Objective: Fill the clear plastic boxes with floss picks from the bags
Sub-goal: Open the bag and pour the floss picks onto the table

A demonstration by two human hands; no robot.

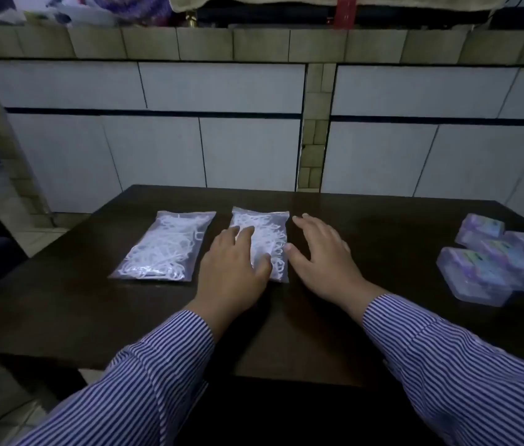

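Two see-through bags [164, 247] full of white floss picks [263, 235] lie flat. Left hand [233, 268] rests on one, right hand [321, 255] beside it, fingers [302, 225] spread.

L hand [233, 265], R hand [321, 255]: flat, fingers straight.

Home kitchen, tiled counter [254, 43], dark table [383, 226], white cabinet panels [222, 88]

Box labels [476, 262] — coloured print blurred, no text legible.
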